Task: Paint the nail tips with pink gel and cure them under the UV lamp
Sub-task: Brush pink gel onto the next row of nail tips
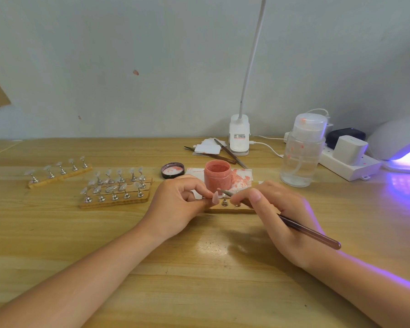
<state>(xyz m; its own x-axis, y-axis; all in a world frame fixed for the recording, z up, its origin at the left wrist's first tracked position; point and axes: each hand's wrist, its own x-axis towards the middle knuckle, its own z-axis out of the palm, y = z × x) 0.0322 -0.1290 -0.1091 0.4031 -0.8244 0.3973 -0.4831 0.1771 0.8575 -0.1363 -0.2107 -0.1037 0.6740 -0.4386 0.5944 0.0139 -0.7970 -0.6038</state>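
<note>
Nail tip [215,197], coated pink, sits pinched in the left hand [175,204] grip above a wooden stand strip [230,210] mid-worktop. The right hand [282,216] grip is pressed around a brush [310,232], bristles touching the tip. Just behind stands the open pink gel jar [217,177], its lid [172,170] beside it. The lit UV lamp [402,147] sits at the right edge. Bare worktop [199,280] lies nearer. The clip lamp's label [239,136] is unreadable.

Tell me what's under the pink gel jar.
The pink gel jar stands on white paper blotched pink; the part beneath it is hidden.
</note>
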